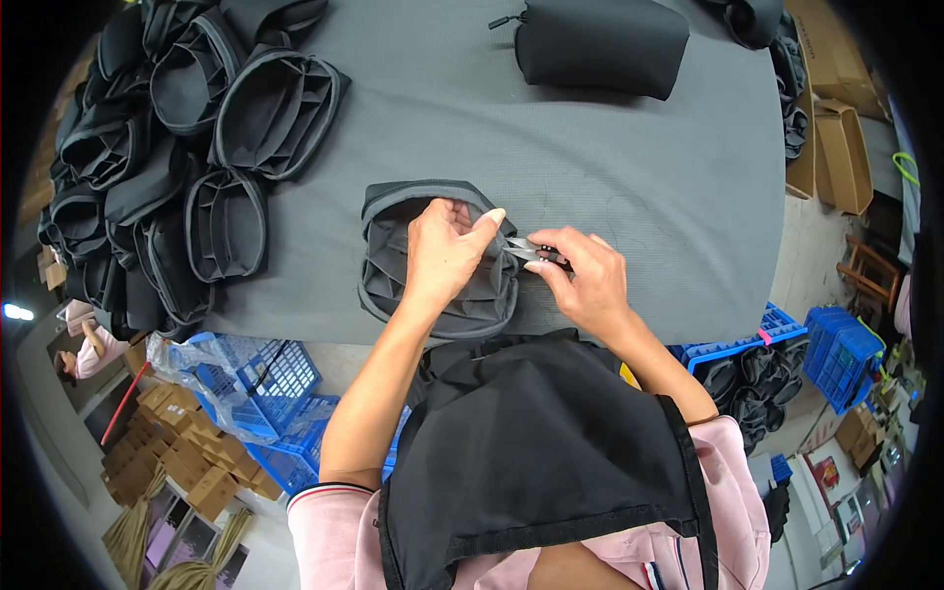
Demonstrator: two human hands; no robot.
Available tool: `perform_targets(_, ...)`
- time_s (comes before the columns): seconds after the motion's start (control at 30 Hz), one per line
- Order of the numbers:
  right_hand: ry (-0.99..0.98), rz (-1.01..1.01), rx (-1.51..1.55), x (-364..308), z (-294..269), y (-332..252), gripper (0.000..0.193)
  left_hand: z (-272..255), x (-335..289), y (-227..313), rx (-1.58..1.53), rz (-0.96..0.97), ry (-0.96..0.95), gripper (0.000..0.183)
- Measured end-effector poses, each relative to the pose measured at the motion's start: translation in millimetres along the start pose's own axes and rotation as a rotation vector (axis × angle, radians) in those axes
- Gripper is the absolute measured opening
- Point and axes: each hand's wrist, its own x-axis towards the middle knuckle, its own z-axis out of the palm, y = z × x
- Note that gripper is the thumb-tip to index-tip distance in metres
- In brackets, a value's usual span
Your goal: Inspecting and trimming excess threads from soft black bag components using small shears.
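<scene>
An open black fabric pouch (385, 267) with inner dividers lies near the table's front edge, its mouth facing up. My left hand (442, 246) pinches its right rim, thumb outside and fingers reaching into the opening. In my right hand (588, 278) is a pair of small metal snips (519, 249), gripped between thumb and fingers. Their blades point left and meet the pouch's right edge, close to my left thumb. Whether a thread sits between the blades is too small to tell.
Several similar open pouches (280, 113) are heaped at the table's left. A closed black pouch (602, 49) with a zip pull lies at the back. Below the table stand blue crates (258, 379), and another blue crate (841, 356) is at right. Cardboard boxes (841, 152) stand beyond the right edge.
</scene>
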Motion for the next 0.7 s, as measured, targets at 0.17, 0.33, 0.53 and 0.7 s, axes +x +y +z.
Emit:
perform_targets(0.17,0.024,-0.157,-0.209,3.0,-4.5,-1.8,0.020,1.4,-0.3,0.3,0.016,0.016,-0.006,0.034)
perform_targets(0.33,0.103,-0.210,-0.215,-2.9,-5.0,-1.4,0.020,1.6,1.2,1.7,0.011,0.014,0.003,0.035)
perform_targets(0.53,0.099,-0.076,-0.135,-1.3,1.5,-8.4,0.020,-0.5,3.6,2.3,0.046,0.007,0.012,0.035)
perform_targets(0.7,0.075,-0.137,-0.208,3.1,1.1,-8.7,0.020,0.9,2.7,7.3,0.008,0.002,0.007,0.034)
